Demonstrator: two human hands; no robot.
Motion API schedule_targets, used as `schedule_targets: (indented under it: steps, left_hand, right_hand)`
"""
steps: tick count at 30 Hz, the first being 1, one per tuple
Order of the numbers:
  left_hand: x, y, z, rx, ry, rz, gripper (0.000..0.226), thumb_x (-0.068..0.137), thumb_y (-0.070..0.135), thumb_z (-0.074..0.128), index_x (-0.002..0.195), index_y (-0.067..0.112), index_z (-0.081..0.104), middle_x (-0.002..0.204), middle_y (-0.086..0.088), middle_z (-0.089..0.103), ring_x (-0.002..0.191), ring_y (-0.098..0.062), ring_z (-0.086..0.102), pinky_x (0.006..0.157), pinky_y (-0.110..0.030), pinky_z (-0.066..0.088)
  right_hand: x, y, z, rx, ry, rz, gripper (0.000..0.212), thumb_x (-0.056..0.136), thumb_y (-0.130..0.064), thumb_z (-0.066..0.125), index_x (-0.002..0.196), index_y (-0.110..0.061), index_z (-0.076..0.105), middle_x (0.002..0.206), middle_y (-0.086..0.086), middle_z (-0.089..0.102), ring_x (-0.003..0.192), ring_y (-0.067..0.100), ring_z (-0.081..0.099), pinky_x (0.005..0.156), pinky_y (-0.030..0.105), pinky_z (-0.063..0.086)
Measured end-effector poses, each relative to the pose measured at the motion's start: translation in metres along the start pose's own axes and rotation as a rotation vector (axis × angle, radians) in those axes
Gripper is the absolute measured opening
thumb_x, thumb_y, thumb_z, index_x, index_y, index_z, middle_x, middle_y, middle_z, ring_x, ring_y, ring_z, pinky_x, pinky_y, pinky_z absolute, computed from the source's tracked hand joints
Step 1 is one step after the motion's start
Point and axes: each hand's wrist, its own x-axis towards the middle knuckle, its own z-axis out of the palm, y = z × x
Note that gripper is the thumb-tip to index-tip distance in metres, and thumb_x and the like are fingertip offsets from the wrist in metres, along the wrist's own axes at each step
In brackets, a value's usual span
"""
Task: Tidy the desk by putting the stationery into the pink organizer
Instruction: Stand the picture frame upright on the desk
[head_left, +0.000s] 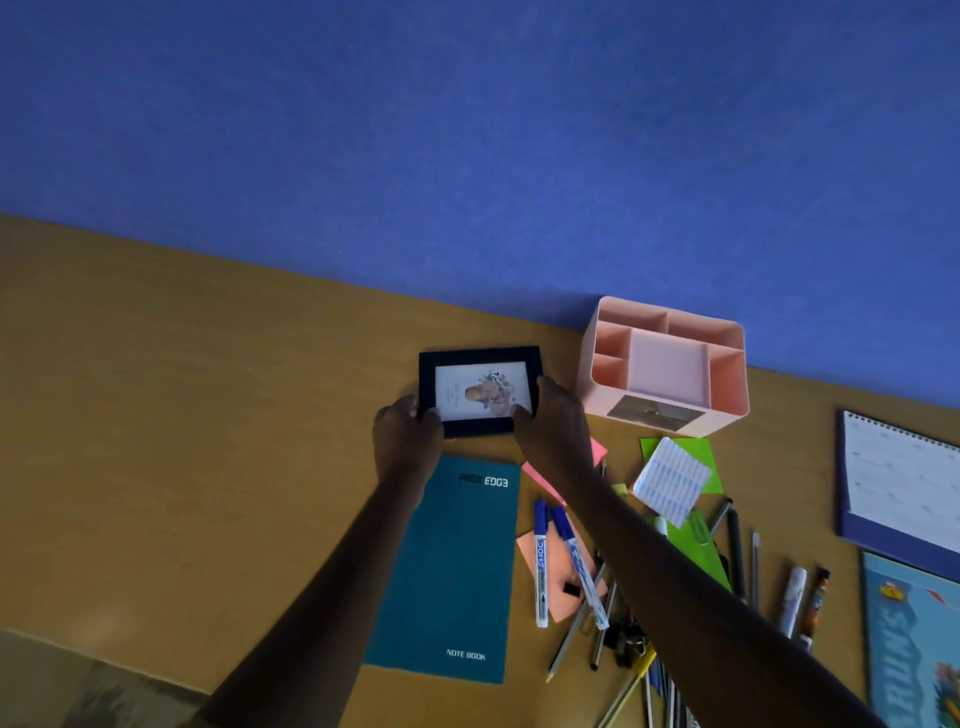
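Both forearms reach in from the near edge of the desk (156, 415) toward its far edge, where the wood meets a blue wall (467, 130). On the left, the left hand (405, 441) grips the near-left corner of a small black picture frame (480, 391), thumb over the front and fingers curled round the side. A teal notebook (449, 571) lies flat just nearer than the frame, partly under the left wrist. The right hand (553, 426) clasps the frame's right side, thumb pressed on its near-right corner; whether the frame rests on the desk or is lifted cannot be told.

Right of the notebook, two blue-capped markers (541, 566) lie side by side on an orange sticky note (566, 597), with a pink sticky note (597, 452) showing beyond the right wrist. Further right, close to the far edge and just beside the frame, stands the pink organizer (670, 364), upright, its compartments holding nothing visible. Nearer than it, a white patterned pad (672, 480) sits on green paper (701, 457), and a loose heap of pens and pencils (743, 561) spreads toward the near edge, partly hidden by the right forearm. At the right edge lie a spiral calendar (904, 483) and a light blue book (914, 649).
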Motion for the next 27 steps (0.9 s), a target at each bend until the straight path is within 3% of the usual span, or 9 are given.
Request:
schedule_targets:
  steps: [2,4,8,11,14,20,22,25,27]
  left_hand:
    - [0.003,0.002,0.000,-0.020,-0.006,0.010,0.023,0.092,0.024,0.056,0.091,0.001,0.057,0.108,-0.029,0.065,0.082,-0.039,0.063,0.064,-0.045,0.053]
    - [0.005,0.004,0.002,-0.045,-0.010,0.004,0.028,0.092,0.026,0.057,0.102,0.000,0.063,0.106,-0.025,0.067,0.097,-0.046,0.065,0.079,-0.052,0.059]
    - [0.005,0.006,0.001,-0.179,-0.005,-0.089,0.021,0.100,0.014,0.058,0.082,0.018,0.066,0.077,0.006,0.057,0.083,-0.025,0.057,0.069,-0.031,0.045]
    - [0.010,0.002,0.001,-0.283,-0.043,-0.107,0.021,0.102,0.015,0.058,0.097,0.018,0.077,0.085,0.003,0.070,0.079,-0.020,0.063,0.061,-0.028,0.045]
    - [0.018,-0.001,-0.002,-0.418,-0.093,-0.143,0.021,0.103,0.020,0.063,0.117,0.021,0.079,0.098,0.001,0.078,0.094,-0.025,0.075,0.087,-0.046,0.065]
    - [0.019,-0.004,-0.012,-0.597,-0.178,-0.211,0.021,0.108,0.009,0.059,0.103,0.021,0.076,0.106,-0.009,0.078,0.097,-0.028,0.075,0.089,-0.046,0.064]
    - [0.014,-0.006,-0.019,-0.679,-0.208,-0.238,0.021,0.109,0.008,0.057,0.106,0.018,0.075,0.106,-0.009,0.078,0.096,-0.025,0.074,0.085,-0.043,0.063]
    - [0.008,-0.015,-0.021,-0.868,-0.256,-0.281,0.021,0.111,0.009,0.055,0.126,0.008,0.070,0.117,-0.013,0.077,0.110,-0.029,0.072,0.094,-0.048,0.060]
    - [0.001,-0.019,-0.019,-0.997,-0.295,-0.294,0.025,0.112,0.010,0.051,0.133,0.006,0.065,0.122,-0.014,0.076,0.115,-0.029,0.071,0.089,-0.044,0.061]
  right_hand:
    - [-0.002,-0.005,-0.002,0.007,0.006,0.027,0.033,0.094,-0.032,0.068,0.124,-0.022,0.058,0.124,0.004,0.074,0.109,0.025,0.074,0.075,0.042,0.069]
    - [-0.001,-0.006,0.000,0.019,0.022,0.051,0.035,0.095,-0.032,0.071,0.127,-0.022,0.058,0.125,0.003,0.074,0.111,0.025,0.074,0.077,0.043,0.068]
    - [0.000,-0.005,0.002,0.062,0.052,0.071,0.041,0.096,-0.031,0.071,0.133,-0.020,0.059,0.125,0.004,0.074,0.115,0.026,0.072,0.082,0.045,0.068]
    - [0.000,-0.004,0.001,0.084,0.048,0.088,0.047,0.096,-0.032,0.070,0.139,-0.019,0.057,0.128,0.003,0.073,0.118,0.026,0.070,0.086,0.047,0.067]
    - [-0.001,-0.001,0.001,0.126,0.045,0.092,0.047,0.098,-0.031,0.070,0.141,-0.017,0.058,0.130,0.003,0.073,0.118,0.024,0.071,0.086,0.044,0.068]
    - [-0.008,0.004,-0.001,0.276,0.009,0.091,0.037,0.103,-0.024,0.068,0.139,-0.018,0.060,0.131,-0.002,0.072,0.110,0.012,0.070,0.073,0.016,0.057]
    - [-0.010,0.000,-0.004,0.399,0.021,0.148,0.042,0.102,-0.026,0.070,0.142,-0.018,0.059,0.129,-0.003,0.072,0.107,0.011,0.069,0.072,0.016,0.055]
    - [-0.013,-0.010,-0.011,0.865,-0.028,0.325,0.047,0.098,-0.028,0.077,0.139,-0.013,0.060,0.126,0.006,0.077,0.108,0.024,0.077,0.083,0.035,0.063]
    - [-0.019,-0.016,-0.015,1.155,-0.167,0.355,0.041,0.099,-0.026,0.075,0.135,-0.009,0.064,0.125,0.013,0.078,0.114,0.032,0.075,0.092,0.046,0.059]
